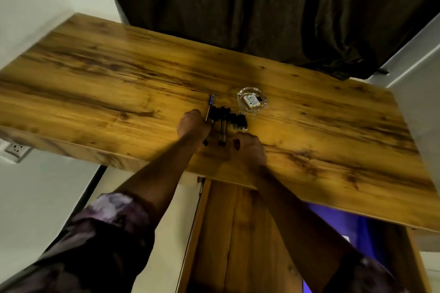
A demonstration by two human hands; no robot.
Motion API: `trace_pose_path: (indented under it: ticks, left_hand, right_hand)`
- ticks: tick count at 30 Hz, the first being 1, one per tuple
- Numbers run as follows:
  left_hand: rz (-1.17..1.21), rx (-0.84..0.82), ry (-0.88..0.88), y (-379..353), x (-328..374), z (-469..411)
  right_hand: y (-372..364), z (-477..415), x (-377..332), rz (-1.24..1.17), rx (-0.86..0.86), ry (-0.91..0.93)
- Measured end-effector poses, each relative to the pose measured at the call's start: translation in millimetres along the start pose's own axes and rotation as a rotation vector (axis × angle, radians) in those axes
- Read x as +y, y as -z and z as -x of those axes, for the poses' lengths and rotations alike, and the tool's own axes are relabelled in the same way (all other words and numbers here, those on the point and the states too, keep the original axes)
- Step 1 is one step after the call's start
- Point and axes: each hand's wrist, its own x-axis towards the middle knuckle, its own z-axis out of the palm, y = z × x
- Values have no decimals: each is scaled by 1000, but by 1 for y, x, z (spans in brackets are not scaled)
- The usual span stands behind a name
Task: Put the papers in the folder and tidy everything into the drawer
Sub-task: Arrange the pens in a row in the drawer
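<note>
The left hand (194, 123) gripped a blue pen (211, 102), presumably bunching it with the black pens (225, 118) just right of it. The right hand (248, 147) curled at their near ends; whether it held any could not be told. Beneath its forearm the drawer (214, 233) stood open to receive them.

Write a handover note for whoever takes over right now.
Left grip: curled round the blue-capped pen beside the black pens on the table.
Right grip: curled at the pens' near ends; unclear whether it holds any.
Glass ashtray stands just beyond the pens, something small inside.
Done: a blue thing, perhaps the folder, lies in what looks like the open drawer below.
To do: pens into the drawer, then shut it.
</note>
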Motion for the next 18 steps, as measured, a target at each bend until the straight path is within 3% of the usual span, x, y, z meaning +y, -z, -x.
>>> trace_pose_path:
  ticks: [4, 18]
  left_hand:
    - [-77, -8, -23, -5, 0, -4]
    - [-114, -40, -34, -16, 15, 7]
  right_hand:
    - [1, 3, 2, -56, 71, 21]
    - [-5, -7, -28, -186, 21, 21]
